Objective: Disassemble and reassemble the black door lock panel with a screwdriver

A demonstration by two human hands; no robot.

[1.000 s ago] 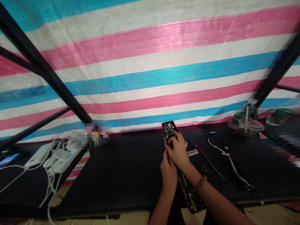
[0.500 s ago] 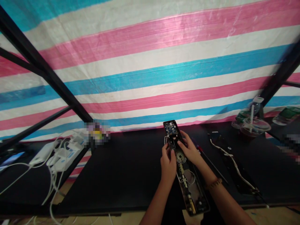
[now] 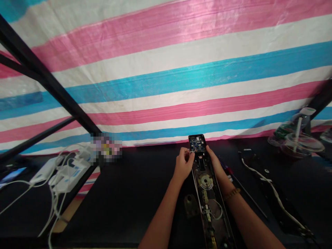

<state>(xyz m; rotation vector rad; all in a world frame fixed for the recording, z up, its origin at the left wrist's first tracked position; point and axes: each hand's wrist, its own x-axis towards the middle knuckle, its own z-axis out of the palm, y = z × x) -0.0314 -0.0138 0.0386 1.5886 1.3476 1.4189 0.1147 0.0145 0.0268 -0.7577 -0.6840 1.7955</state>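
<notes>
Over the black table (image 3: 129,193), my left hand (image 3: 183,164) pinching a white wire (image 3: 196,188) beside the circuit board (image 3: 197,143), my right hand (image 3: 216,165) grasping the long open housing (image 3: 217,224)

Glare is caught by the sheet (image 3: 181,81) at upper centre, the table (image 3: 129,193) below is dimly lit, and a left-centre patch (image 3: 106,147) is pixelated.

1. Beyond my black bench's (image 3: 129,193) far edge, I see a wrinkled sheet (image 3: 166,69) striped pink, white and blue.
2. Dark metal bars (image 3: 59,95) slant up-left from its far-left corner.
3. Light glints on the sheet's middle.
4. Past my left edge, tan floor (image 3: 74,207).
</notes>
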